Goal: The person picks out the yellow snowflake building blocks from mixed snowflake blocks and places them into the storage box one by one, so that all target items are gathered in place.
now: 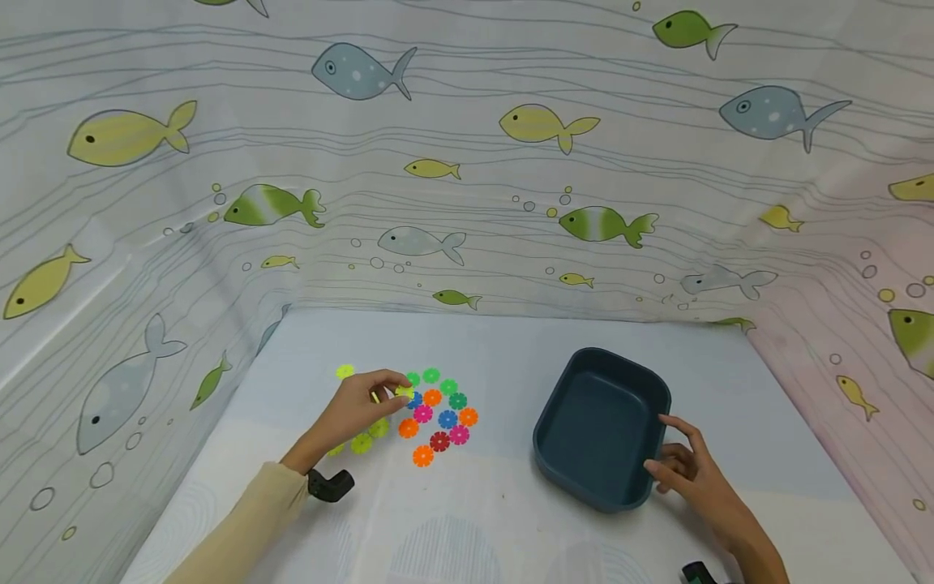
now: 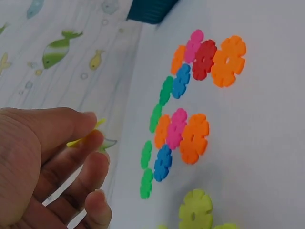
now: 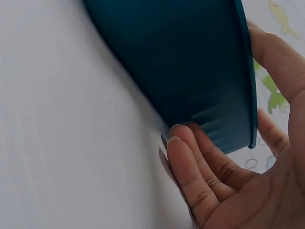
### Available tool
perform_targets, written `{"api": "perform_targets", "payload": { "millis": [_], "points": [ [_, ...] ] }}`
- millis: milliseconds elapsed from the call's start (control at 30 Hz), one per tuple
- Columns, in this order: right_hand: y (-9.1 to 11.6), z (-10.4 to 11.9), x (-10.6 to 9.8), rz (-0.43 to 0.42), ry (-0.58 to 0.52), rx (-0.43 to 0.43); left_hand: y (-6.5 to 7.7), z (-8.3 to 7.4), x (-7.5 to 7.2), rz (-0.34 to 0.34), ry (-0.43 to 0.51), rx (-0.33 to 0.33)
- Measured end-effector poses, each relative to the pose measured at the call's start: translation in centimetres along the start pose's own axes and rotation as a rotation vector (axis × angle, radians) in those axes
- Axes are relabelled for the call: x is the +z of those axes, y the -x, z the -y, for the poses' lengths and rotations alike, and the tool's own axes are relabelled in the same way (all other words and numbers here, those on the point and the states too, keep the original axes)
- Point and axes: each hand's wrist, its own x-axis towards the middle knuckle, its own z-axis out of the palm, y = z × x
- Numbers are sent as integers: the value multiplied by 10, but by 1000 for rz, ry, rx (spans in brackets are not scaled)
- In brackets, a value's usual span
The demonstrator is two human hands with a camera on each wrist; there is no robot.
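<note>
The step in hand looks like picking up the flower-shaped plastic discs one by one: the left hand [image 1: 359,404] pinches a yellow disc [image 1: 404,391] between thumb and forefinger, above the edge of the loose cluster, while its other fingers bend loosely beneath. A second sliver of yellow shows between those fingers in the head view; whether it is another held disc or one lying below, I cannot tell. Under and beside the hand lie blue discs [image 1: 448,419], orange discs [image 1: 423,456], green discs [image 1: 431,375], magenta discs [image 1: 459,435] and a dark red disc [image 1: 439,441], with yellow-green discs [image 1: 361,443] nearer the wrist and a lone yellow disc [image 1: 345,371] beyond it. The right hand [image 1: 693,470] grips the dark blue tub [image 1: 598,430] at its right side, thumb over the rim and fingers against the outer wall; the tub stands well apart from the cluster, and no disc shows inside it. As I judge it, the next move calls for keeping that thin edge pinched firmly and raising the disc clear of its neighbours, with the right hand holding the tub steady
</note>
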Motion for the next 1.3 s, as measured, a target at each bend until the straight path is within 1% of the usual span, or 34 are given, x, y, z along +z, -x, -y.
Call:
{"api": "perform_targets", "payload": {
  "millis": [267, 467, 700, 867, 1067, 1167, 1300],
  "points": [
    [1, -1, 0, 10, -12, -3, -11, -12, 8, 22, 44, 41],
    [1, 0, 1, 4, 1, 2, -20, -21, 19, 19, 62, 33],
    [0, 0, 1, 4, 4, 1, -30, -31, 31, 46, 91, 71],
    [-2, -2, 1, 8, 3, -3, -35, -35, 37, 63, 92, 83],
    [-1, -2, 1, -1, 0, -1, -41, -42, 45, 99, 109, 96],
    [0, -2, 1, -3, 2, 3, -43, -46, 50, 107, 117, 109],
    [0, -1, 1, -8, 3, 9, -48, -52, 57, 109, 106, 146]
  ]
}}
